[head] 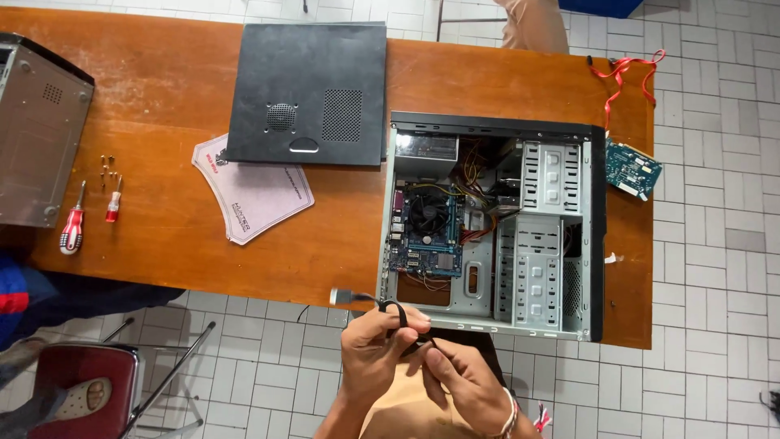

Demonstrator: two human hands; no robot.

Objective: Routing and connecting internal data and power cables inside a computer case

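My left hand (375, 348) and my right hand (461, 382) meet just in front of the wooden table's (179, 106) near edge. Both grip a thin black cable (396, 310) that loops between the fingers. The cable ends in a small grey connector (341, 296) sticking out to the left above my left hand. Right behind the hands lies an open computer case (491, 223) on its side, showing the motherboard with a fan (426, 216), wiring and metal drive bays (551, 175).
The case's black side panel (309, 81) lies at the table's middle, partly over a pale mouse pad (252, 195). Two red-handled screwdrivers (73, 228) and loose screws (107, 167) sit left, beside another metal case (36, 130). A green circuit card (632, 169), red ribbon (626, 69), chair (81, 390).
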